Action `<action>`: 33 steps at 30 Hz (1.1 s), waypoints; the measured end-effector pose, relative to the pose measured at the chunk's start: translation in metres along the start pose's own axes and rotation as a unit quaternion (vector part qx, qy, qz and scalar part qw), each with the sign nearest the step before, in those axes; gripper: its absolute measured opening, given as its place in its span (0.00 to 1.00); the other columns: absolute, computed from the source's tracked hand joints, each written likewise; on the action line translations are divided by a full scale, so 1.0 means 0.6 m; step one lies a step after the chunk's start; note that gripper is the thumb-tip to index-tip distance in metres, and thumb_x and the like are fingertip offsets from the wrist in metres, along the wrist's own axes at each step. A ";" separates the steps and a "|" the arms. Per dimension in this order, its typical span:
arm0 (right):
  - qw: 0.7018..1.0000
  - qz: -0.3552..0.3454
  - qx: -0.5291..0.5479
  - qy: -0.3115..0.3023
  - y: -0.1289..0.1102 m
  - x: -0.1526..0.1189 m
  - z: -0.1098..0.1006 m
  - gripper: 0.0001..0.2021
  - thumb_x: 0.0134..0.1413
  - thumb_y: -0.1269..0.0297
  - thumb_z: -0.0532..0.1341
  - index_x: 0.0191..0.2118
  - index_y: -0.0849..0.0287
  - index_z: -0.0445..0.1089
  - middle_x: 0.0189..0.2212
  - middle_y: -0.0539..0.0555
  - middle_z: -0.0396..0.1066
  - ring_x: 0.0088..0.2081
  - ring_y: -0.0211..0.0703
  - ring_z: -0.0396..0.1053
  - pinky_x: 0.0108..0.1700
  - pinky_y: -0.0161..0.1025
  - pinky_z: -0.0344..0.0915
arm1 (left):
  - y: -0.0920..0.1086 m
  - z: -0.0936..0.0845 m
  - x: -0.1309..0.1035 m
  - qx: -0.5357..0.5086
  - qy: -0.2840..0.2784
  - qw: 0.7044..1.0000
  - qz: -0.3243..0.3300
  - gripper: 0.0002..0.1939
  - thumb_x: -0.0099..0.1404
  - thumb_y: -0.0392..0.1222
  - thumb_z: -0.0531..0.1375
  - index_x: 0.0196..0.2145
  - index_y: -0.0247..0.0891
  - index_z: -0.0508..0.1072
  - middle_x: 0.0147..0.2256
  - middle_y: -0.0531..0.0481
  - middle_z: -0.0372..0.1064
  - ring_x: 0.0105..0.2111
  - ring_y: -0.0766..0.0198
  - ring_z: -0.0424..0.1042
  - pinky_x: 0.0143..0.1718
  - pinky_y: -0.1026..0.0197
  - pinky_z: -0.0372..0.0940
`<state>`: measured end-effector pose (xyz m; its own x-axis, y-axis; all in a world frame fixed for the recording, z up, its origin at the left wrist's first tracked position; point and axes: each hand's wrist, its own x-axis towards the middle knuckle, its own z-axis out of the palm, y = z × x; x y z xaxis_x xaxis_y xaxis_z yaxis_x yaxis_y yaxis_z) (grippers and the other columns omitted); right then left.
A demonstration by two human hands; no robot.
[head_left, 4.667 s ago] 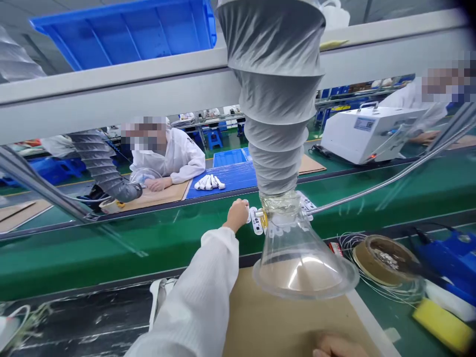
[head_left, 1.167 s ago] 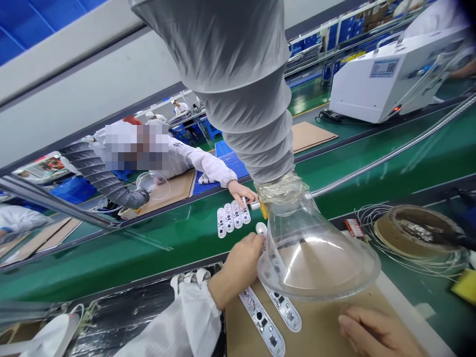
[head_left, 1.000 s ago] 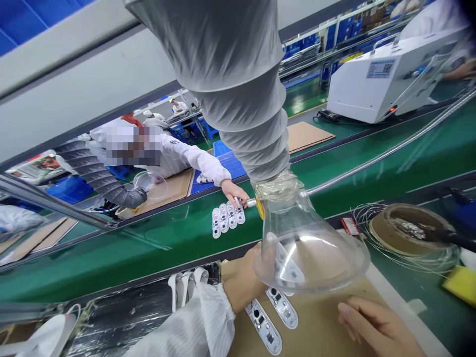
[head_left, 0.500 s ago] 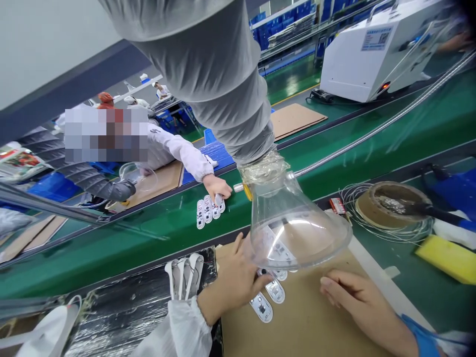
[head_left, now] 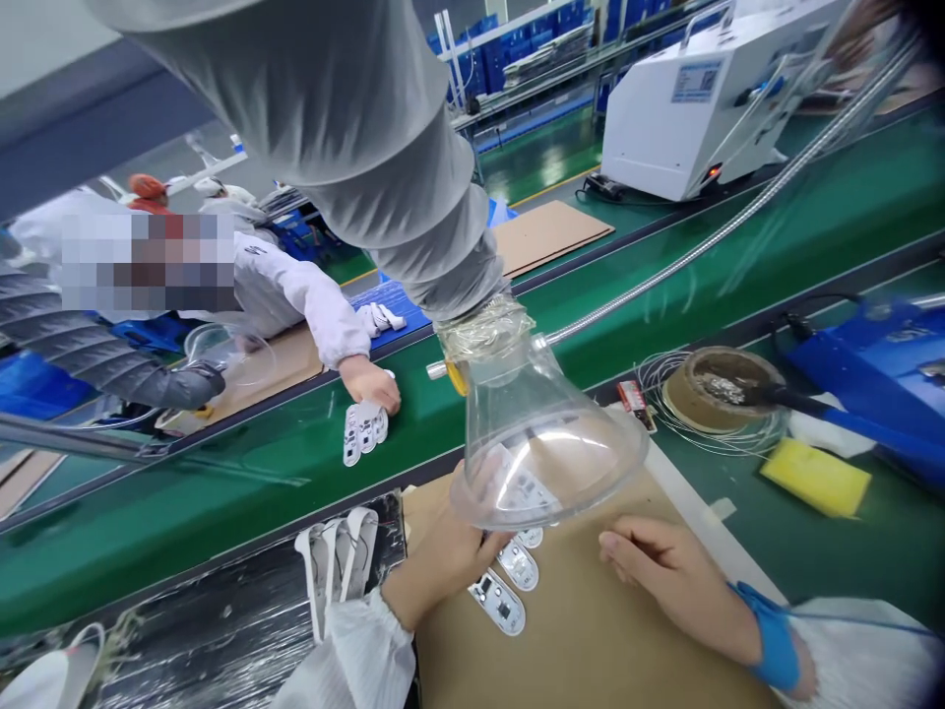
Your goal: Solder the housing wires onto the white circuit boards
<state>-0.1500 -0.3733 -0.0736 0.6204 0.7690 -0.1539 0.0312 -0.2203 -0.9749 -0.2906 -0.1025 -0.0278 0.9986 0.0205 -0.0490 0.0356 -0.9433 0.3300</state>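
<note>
My left hand (head_left: 447,551) rests over the left ends of a row of white oval circuit boards (head_left: 499,603) on brown cardboard (head_left: 583,650). Its thumb lies across the boards, apart from the fingers, which show only partly through the clear suction hood (head_left: 550,463). The upper boards are seen through that hood, blurred by glare. To the right of the row, my right hand (head_left: 657,566) hovers over or rests on the cardboard, fingers loosely curled and thumb close to them. No object shows in it. A blue band (head_left: 772,635) circles that wrist.
A grey duct (head_left: 354,128) hangs across the middle. White curved housings (head_left: 336,561) lie on black wrapping at left. A co-worker's hand (head_left: 369,382) touches similar boards on the green belt. At right are a bowl (head_left: 683,399), yellow sponge (head_left: 816,477) and wire coils.
The view has turned slightly right. My left hand has drawn in over the boards, its fingers now more behind the hood. The co-worker's hand has moved over the similar boards.
</note>
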 end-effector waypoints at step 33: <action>0.859 -0.364 -0.326 -0.155 -0.003 -0.053 0.031 0.11 0.69 0.56 0.64 0.50 0.56 0.74 0.64 0.58 0.70 0.75 0.57 0.53 0.80 0.64 0.38 | 0.113 0.112 -0.093 -0.030 0.115 0.987 -0.110 0.28 0.82 0.43 0.52 0.75 0.43 0.53 0.74 0.36 0.55 0.77 0.48 0.52 0.73 0.32 0.59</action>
<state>-0.1847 -0.3862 -0.0702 0.0151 0.9461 0.3235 0.8170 0.1749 -0.5495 -0.3465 -0.1896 -0.0659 0.9489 0.3032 0.0879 0.2471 -0.8867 0.3908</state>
